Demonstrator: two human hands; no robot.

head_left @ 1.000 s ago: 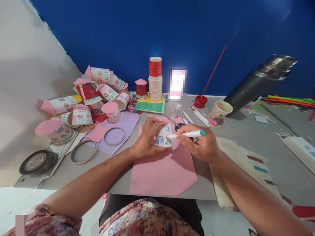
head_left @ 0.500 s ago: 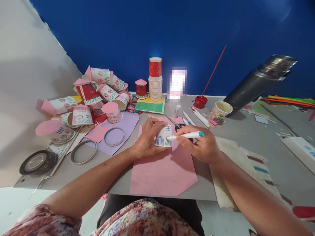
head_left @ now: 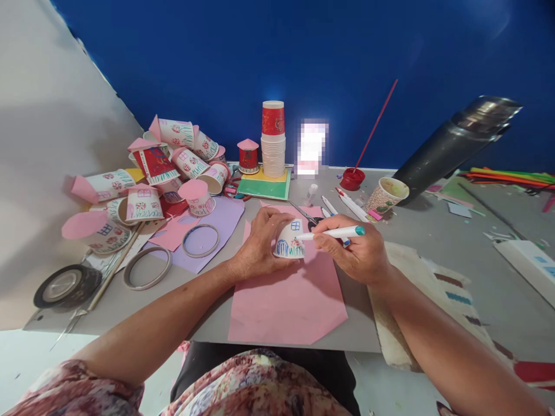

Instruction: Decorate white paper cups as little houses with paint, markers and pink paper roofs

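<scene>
Grey worktop [head_left: 130, 300] against a blue wall, cluttered craft setup.

Near edge: pink paper sheet [head_left: 288, 300] lies flat, corner overhanging toward the person.

On the sheet: upside-down paper cup [head_left: 289, 240], white, with a blue window and blue/green/red marks drawn on its side. Left hand [head_left: 259, 245] is wrapped around the cup's left and top, steadying it on the sheet. Right hand [head_left: 355, 254] is pinched around a white marker [head_left: 333, 233] with a teal end cap, tip touching the cup's right side.

Change over the last second: marker tip has gone from low on the cup wall, near the rim marks, to higher up just below the window; marker now lies flatter. Cup and left hand haven't shifted. Reads as drawing continuing, moving to a fresh spot on the same face.

Behind the hands: scissors [head_left: 309, 218], more pens [head_left: 349, 205], a glue stick [head_left: 311, 194].

Left: tape rings [head_left: 200, 240] on purple paper [head_left: 225, 216], a dark tape roll [head_left: 67, 285], a heap of decorated cups [head_left: 173, 167] with pink cone roofs.

Back: stack of cups [head_left: 274, 141], red paint pot [head_left: 352, 179] with a stick, dark flask [head_left: 455, 144].
</scene>
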